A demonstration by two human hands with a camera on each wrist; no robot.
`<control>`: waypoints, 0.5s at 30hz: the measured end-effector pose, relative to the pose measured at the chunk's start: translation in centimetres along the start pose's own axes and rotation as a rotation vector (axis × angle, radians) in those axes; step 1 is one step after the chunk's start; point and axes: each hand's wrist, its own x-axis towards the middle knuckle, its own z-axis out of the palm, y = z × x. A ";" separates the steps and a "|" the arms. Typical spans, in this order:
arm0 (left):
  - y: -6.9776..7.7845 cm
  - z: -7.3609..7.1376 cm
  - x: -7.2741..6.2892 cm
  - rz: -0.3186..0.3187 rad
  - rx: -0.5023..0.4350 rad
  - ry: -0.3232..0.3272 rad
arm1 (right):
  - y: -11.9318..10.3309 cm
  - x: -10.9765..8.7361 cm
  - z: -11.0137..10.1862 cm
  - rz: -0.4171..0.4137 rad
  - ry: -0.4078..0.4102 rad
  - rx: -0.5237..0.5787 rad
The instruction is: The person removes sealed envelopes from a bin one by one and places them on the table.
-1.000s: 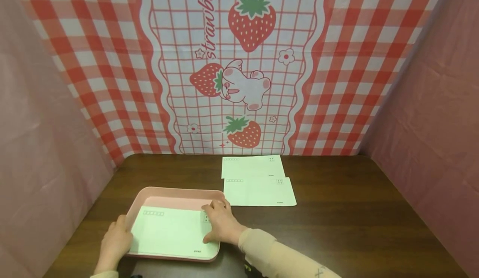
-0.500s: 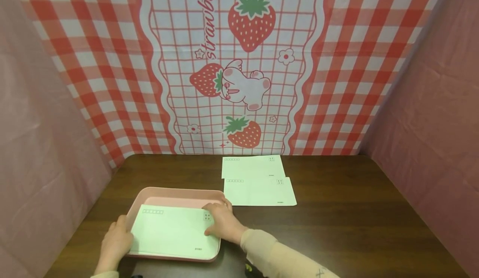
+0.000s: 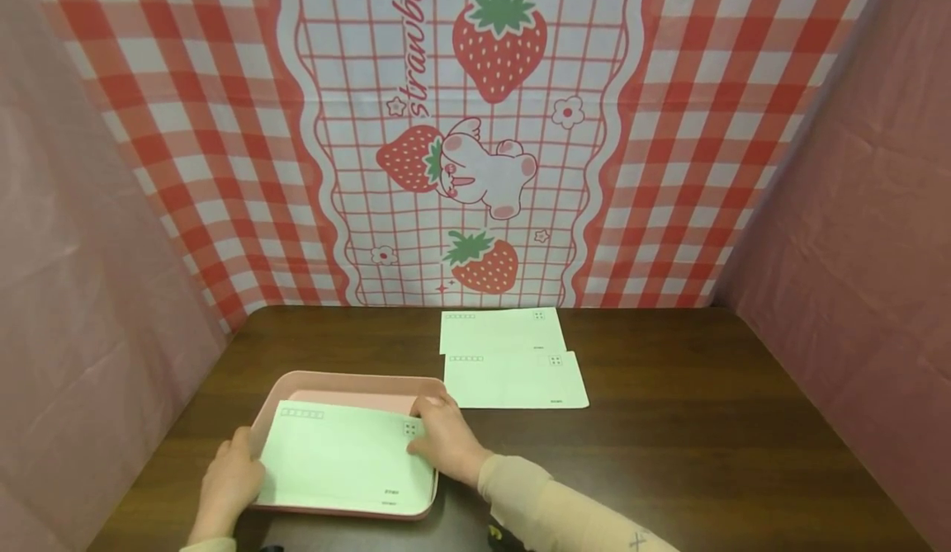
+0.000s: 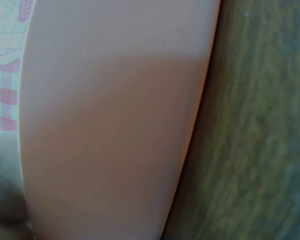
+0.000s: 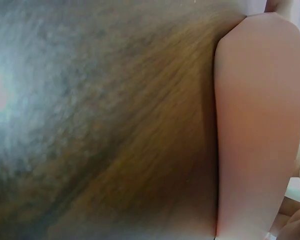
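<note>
A pink tray (image 3: pixel 357 383) stands at the front left of the table, with white envelopes lying in it. The top envelope (image 3: pixel 338 457) has slid over a lower one, whose printed mark (image 3: pixel 389 503) peeks out along the front edge. My left hand (image 3: pixel 232 474) grips the tray's left side. With my right hand (image 3: pixel 448 441) I pinch the top envelope at its right edge, thumb on its face, close by the tray's right rim. The tray's outer wall (image 4: pixel 115 125) fills most of the left wrist view. Fingers show beyond the wall in the right wrist view.
Two more envelopes, a front one (image 3: pixel 513 383) and a rear one (image 3: pixel 501 332), lie overlapping at the back middle of the brown wooden table (image 3: pixel 669 436). A strawberry-print cloth (image 3: pixel 475 139) hangs behind. Pink curtains (image 3: pixel 862 271) stand at both sides.
The top envelope has shifted slightly toward the back of the tray, baring the lower one's mark at the front. My right hand has moved slightly with it; the left has stayed still.
</note>
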 end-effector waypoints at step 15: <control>0.2 -0.1 -0.1 -0.002 -0.015 0.012 | -0.2 -0.7 -0.8 -0.019 0.037 0.175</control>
